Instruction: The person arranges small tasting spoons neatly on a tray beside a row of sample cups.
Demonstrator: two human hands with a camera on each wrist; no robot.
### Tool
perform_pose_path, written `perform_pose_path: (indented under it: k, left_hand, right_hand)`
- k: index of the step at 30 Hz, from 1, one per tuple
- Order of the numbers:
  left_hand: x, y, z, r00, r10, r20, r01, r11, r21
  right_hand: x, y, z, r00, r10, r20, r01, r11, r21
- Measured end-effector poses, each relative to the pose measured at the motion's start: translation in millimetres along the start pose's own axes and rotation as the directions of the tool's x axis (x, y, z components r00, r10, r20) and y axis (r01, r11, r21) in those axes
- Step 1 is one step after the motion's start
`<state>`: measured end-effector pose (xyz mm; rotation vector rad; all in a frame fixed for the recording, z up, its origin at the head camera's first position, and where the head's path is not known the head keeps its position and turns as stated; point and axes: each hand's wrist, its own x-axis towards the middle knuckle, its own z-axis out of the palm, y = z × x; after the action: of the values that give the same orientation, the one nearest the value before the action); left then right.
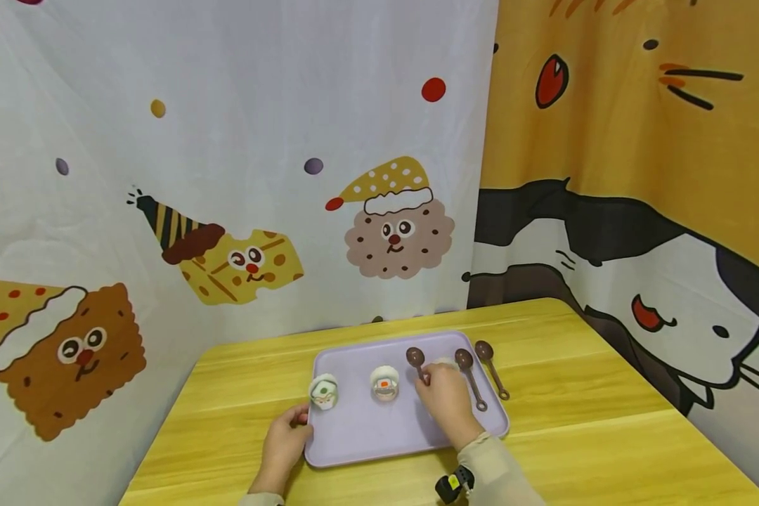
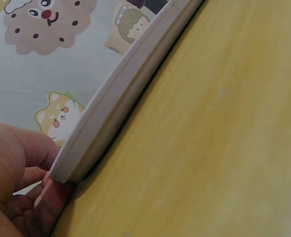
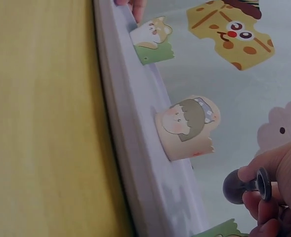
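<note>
My left hand [image 1: 286,443] grips the left edge of the lilac tray [image 1: 379,436], thumb above and fingers at the rim, as the left wrist view also shows. Over the tray's right part, my right hand [image 1: 445,400] pinches a brown spoon [image 1: 415,357] by its handle, bowl pointing away. In the right wrist view the spoon [image 3: 235,186] is held above the tray. A green-printed cup [image 1: 324,392] stands at the tray's left and a pinkish cup [image 1: 384,384] near its middle. A third cup is mostly hidden behind my right hand.
A second brown spoon [image 1: 471,379] lies on the tray's right side. Another spoon [image 1: 492,369] lies on the wooden table [image 1: 582,422] just beyond the right rim. Printed curtains [image 1: 240,140] hang behind the table.
</note>
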<state>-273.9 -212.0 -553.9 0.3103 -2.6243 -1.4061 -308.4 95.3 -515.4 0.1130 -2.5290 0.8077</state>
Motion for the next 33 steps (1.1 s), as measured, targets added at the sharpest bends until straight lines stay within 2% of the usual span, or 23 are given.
perform_pose_path:
  k: [9,19,33]
  left_hand:
    - [-0.4,-2.4,0.4,1.000,-0.006,0.006,0.006,1.000,-0.024]
    - [1.9,-2.2,1.0,1.000,-0.002,-0.005,0.001,1.000,-0.017]
    - [4.5,-6.7,2.7,1.000,0.009,-0.022,-0.009,1.000,-0.013]
  right_hand:
    - [-7.9,-2,9,0.999,-0.027,0.036,0.028,0.999,-0.038]
    - [-9.2,0,16,0.996,-0.031,0.084,0.031,1.000,-0.004]
    - [-12.2,5,23,0.994,-0.033,0.107,0.034,0.999,-0.006]
